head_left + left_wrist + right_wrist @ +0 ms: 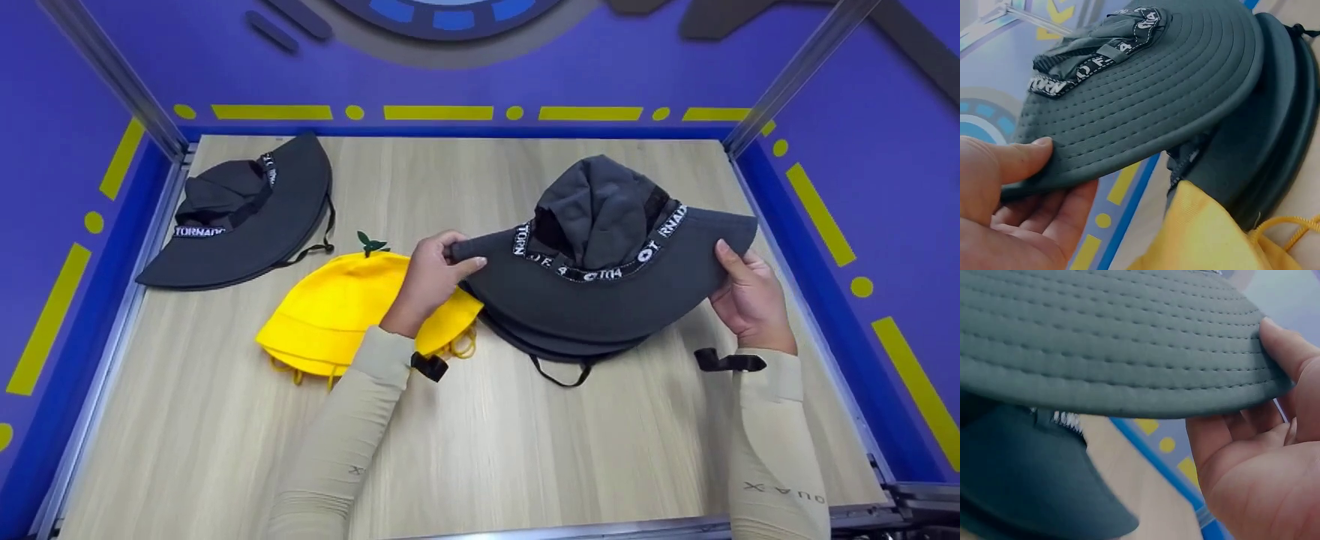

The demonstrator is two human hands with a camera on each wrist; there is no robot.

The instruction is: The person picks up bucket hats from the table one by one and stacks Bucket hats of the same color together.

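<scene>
Both hands hold a dark grey bucket hat (592,300) by opposite ends of its wide stitched brim. My left hand (431,281) pinches the left end, thumb on top and fingers beneath, as the left wrist view shows. At the right end my right hand (754,296) grips in the same way, its thumb (1286,346) on the brim's upper face. A lettered band runs round the base of the crumpled crown (600,206). Below the held hat lie more dark hats (1280,112), stacked, with a black cord (562,379) hanging out toward the front.
A yellow hat (322,300) with a green sprout on top lies partly under the left forearm. Another dark grey hat (255,240) rests at the back left of the wooden table (525,465). Blue-purple panels (450,82) enclose the back and sides.
</scene>
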